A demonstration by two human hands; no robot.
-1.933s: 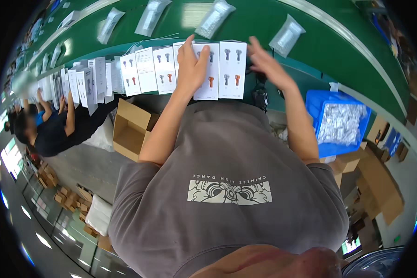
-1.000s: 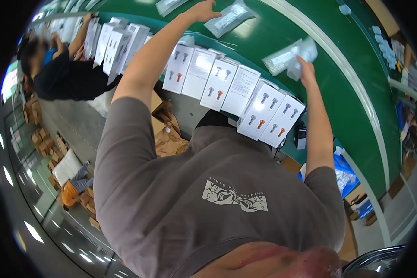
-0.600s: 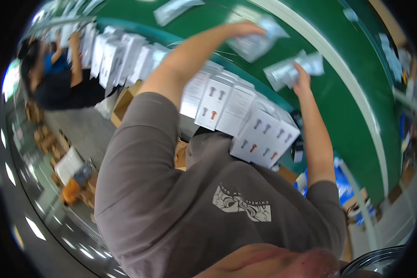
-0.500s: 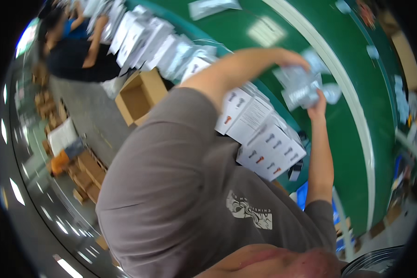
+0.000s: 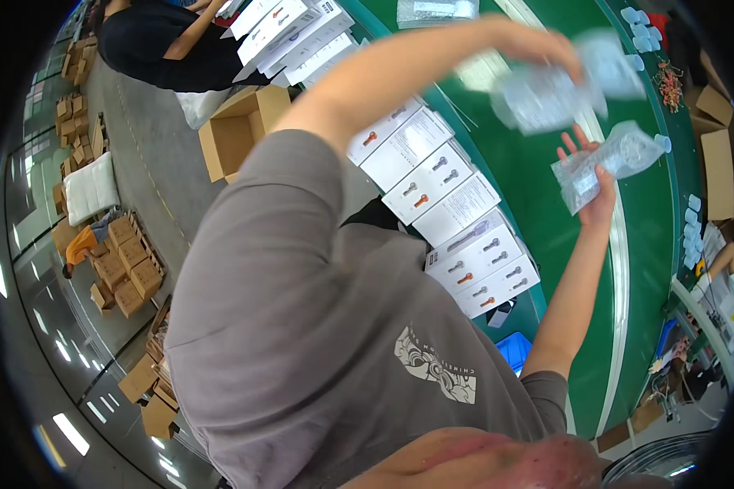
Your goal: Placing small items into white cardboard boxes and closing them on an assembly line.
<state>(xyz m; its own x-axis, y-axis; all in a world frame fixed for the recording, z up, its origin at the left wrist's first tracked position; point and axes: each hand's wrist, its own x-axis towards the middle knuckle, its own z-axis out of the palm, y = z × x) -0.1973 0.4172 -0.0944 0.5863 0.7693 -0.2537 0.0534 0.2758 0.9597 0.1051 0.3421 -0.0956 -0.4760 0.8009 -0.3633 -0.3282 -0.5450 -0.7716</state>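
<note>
My left hand (image 5: 551, 50) reaches across from the left over the green work surface (image 5: 530, 175). Its fingers grip clear bubble-wrap packages (image 5: 540, 99), smeared by motion; I cannot tell exactly how many. Lower down, my right hand (image 5: 594, 183) holds another bubble-wrap bag (image 5: 616, 159), thumb across its near side and fingertips showing beyond it. What lies inside the bags is too blurred to name. The two hands are apart, the left one farther away. White printed boxes (image 5: 440, 183) stand in a row along the near left edge of the surface.
More white boxes (image 5: 289, 33) are piled at the far left beside a person in black (image 5: 151, 45). An open carton (image 5: 240, 126) stands on the floor. Another bubble-wrap package (image 5: 438, 10) lies at the far edge. A pale rail (image 5: 620, 285) crosses the green surface; small light-blue pieces (image 5: 693, 232) lie beyond.
The bubble-wrap packages, earlier bunched between both hands, are now separated: my left hand has lifted some away, while one bag stays in my right. The view has shifted.
</note>
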